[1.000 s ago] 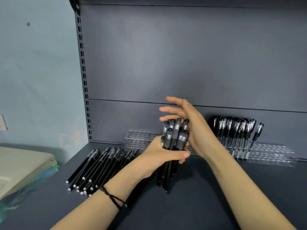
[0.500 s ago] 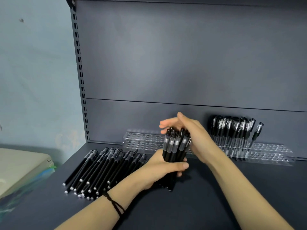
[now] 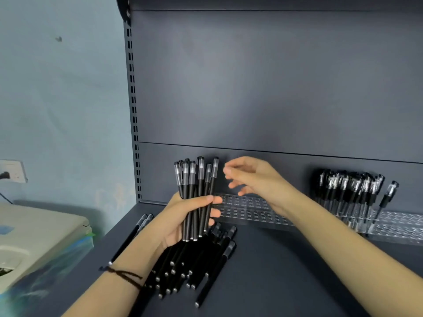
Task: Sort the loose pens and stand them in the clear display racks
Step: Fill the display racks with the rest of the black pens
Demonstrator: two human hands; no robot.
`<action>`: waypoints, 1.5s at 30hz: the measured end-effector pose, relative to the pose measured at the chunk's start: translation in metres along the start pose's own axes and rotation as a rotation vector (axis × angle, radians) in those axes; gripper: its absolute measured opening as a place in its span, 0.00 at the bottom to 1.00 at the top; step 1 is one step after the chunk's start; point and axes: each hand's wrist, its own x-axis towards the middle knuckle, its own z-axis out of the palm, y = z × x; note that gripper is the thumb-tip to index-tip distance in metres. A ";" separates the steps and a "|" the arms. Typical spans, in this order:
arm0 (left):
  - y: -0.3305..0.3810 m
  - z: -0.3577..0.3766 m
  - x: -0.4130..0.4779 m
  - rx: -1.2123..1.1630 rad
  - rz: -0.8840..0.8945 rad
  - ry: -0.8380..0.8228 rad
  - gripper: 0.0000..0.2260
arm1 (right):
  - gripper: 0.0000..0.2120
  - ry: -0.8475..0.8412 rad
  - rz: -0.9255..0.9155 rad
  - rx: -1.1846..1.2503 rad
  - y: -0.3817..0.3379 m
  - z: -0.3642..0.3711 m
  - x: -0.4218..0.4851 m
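Note:
My left hand (image 3: 183, 216) grips a bundle of black pens (image 3: 196, 179) upright, caps up, above the shelf. My right hand (image 3: 254, 177) hovers just right of the caps with fingers relaxed and spread, holding nothing. Under my left hand a pile of loose black pens (image 3: 194, 266) lies on the dark shelf (image 3: 286, 275). A clear display rack (image 3: 249, 209) stands behind my hands along the back panel, its holes bare where I can see them. Further right another clear display rack (image 3: 398, 227) holds several black pens (image 3: 350, 188) standing up.
The grey back panel (image 3: 263, 88) rises behind the racks, with a slotted upright (image 3: 135, 124) at its left edge. A beige box-like object (image 3: 34, 239) sits off the shelf to the left. A wall socket (image 3: 12, 171) is on the blue wall.
My left hand has lifted the bundle and moved it left over the loose pile. My right hand has come off the caps and now hovers beside them.

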 end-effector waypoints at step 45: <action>-0.002 -0.042 0.021 -0.223 0.133 0.321 0.10 | 0.12 0.058 -0.250 -0.162 0.023 0.075 0.097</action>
